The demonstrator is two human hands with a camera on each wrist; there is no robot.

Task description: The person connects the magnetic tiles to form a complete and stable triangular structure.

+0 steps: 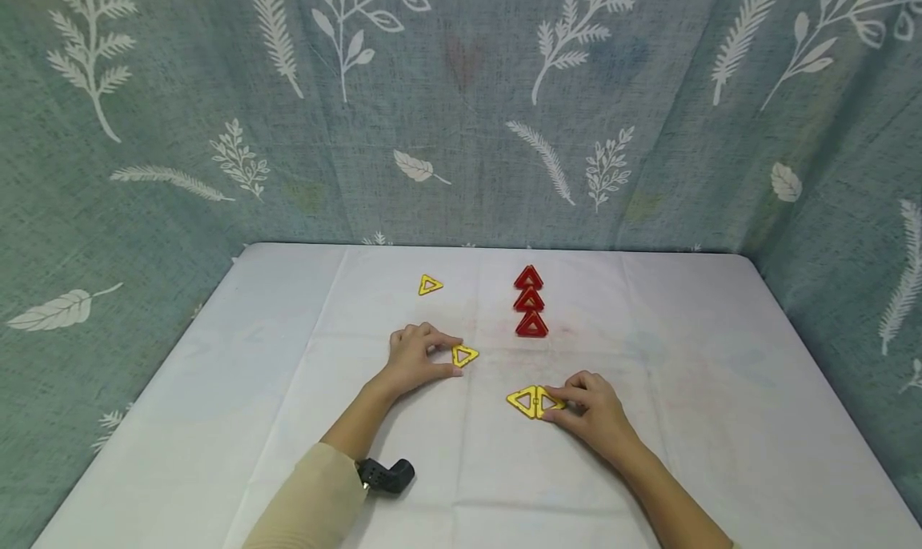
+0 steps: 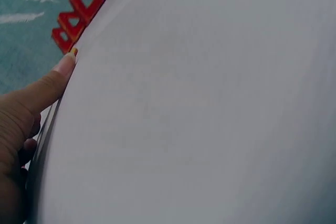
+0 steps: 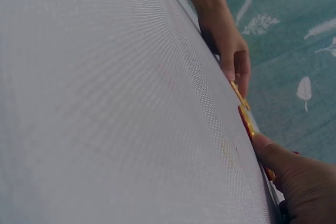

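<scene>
My left hand (image 1: 418, 358) pinches a yellow triangular magnetic tile (image 1: 471, 354) between thumb and fingers, low over the white cloth. In the left wrist view only the thumb (image 2: 50, 90) and a sliver of that tile show clearly. To the right and nearer me, my right hand (image 1: 596, 417) grips one yellow triangular tile (image 1: 559, 406). A second yellow tile (image 1: 512, 399) sits edge to edge with it, on its left, so the pair makes a diamond. The right wrist view shows these tiles nearly edge-on, with the right thumb (image 3: 270, 150) on one.
Three red triangles (image 1: 531, 334) stand in a column toward the back of the white-covered table (image 1: 576, 485). Another yellow triangle (image 1: 437, 285) lies at back left. A black wrist device (image 1: 389, 477) projects from the left sleeve. A leaf-patterned curtain (image 1: 461, 117) encloses the table's back and sides.
</scene>
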